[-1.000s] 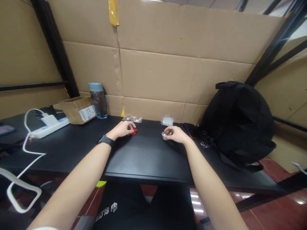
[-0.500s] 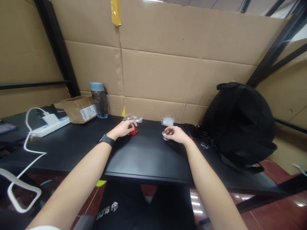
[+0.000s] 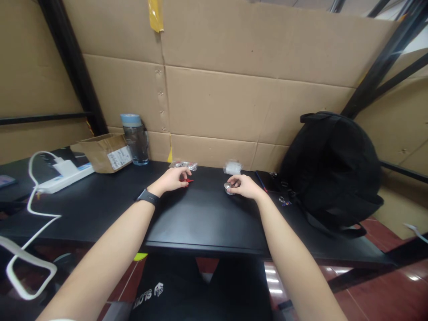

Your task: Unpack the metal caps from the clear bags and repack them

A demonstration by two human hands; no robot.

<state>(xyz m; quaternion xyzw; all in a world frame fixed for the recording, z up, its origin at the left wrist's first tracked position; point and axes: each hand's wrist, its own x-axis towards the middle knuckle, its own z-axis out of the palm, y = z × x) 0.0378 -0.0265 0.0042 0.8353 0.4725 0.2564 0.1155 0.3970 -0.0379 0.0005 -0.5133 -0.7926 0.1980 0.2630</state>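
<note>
Both my arms reach far across a black table (image 3: 200, 218). My left hand (image 3: 172, 179), with a dark watch on its wrist, rests on a small pile of red pieces (image 3: 187, 180), its fingers curled over them. My right hand (image 3: 244, 186) is closed around a small shiny metal object (image 3: 228, 187) lying on the table. Just beyond the hands, against the cardboard wall, lie a small clear bag (image 3: 183, 165) and a white plastic packet (image 3: 232, 167).
A black backpack (image 3: 331, 169) stands at the right of the table. At the back left are a water bottle (image 3: 135, 139), an open cardboard box (image 3: 105, 152) and a white power strip (image 3: 62, 174) with a looping cable. Cardboard sheets wall the back.
Both hands stay in place on the red pieces and the metal object; the left fingers now cover more of the red pile. The camera shifted slightly.
</note>
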